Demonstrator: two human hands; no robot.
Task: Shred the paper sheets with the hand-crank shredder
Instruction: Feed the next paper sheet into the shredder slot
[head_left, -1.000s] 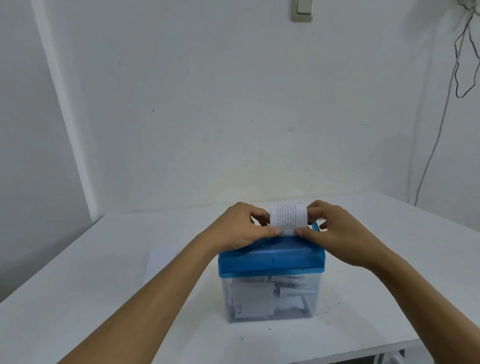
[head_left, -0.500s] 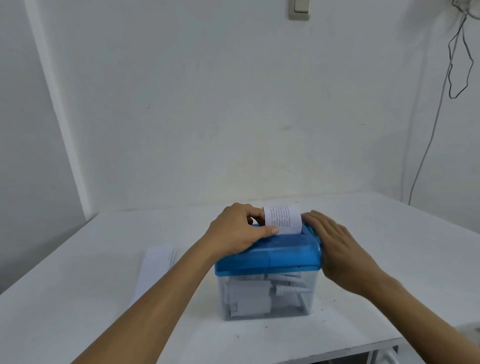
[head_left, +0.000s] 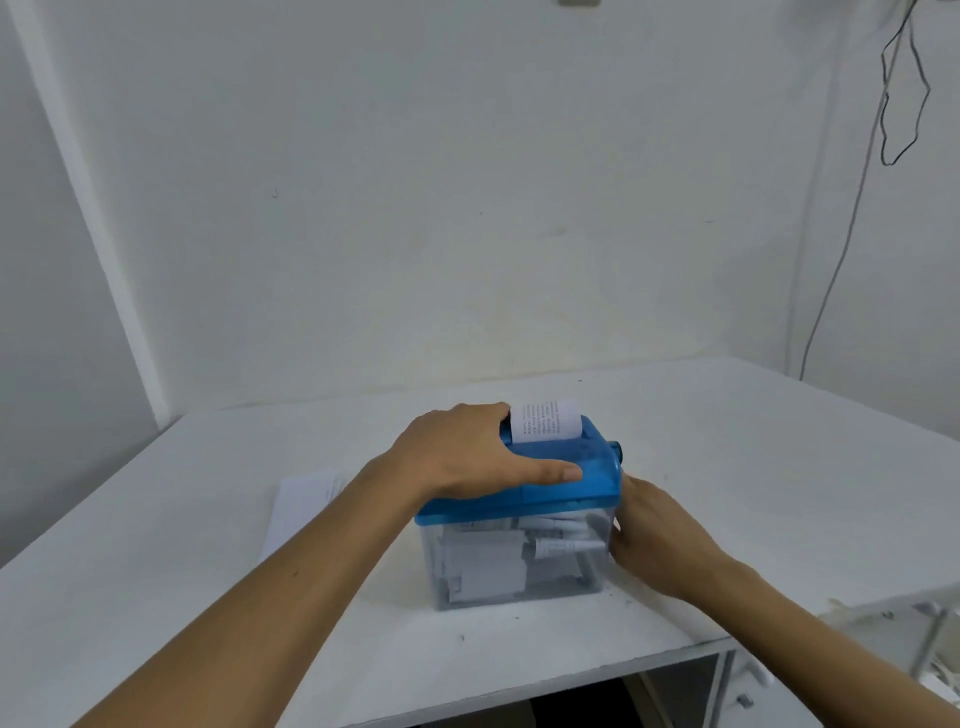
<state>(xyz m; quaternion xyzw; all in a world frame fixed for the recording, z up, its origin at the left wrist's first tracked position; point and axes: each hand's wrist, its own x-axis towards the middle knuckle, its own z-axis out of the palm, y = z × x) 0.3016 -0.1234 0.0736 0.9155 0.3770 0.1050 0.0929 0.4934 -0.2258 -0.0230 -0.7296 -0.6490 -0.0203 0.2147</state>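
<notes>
While the shredder (head_left: 566, 488) partly hides the right hand (head_left: 660, 540), paper sheets (head_left: 306, 499) lie beside.

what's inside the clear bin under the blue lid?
White paper pieces, some curled into rolls, are piled in the clear bin. The blue lid covers the top of the pile, and the pile itself hides the bin's far side.
</notes>
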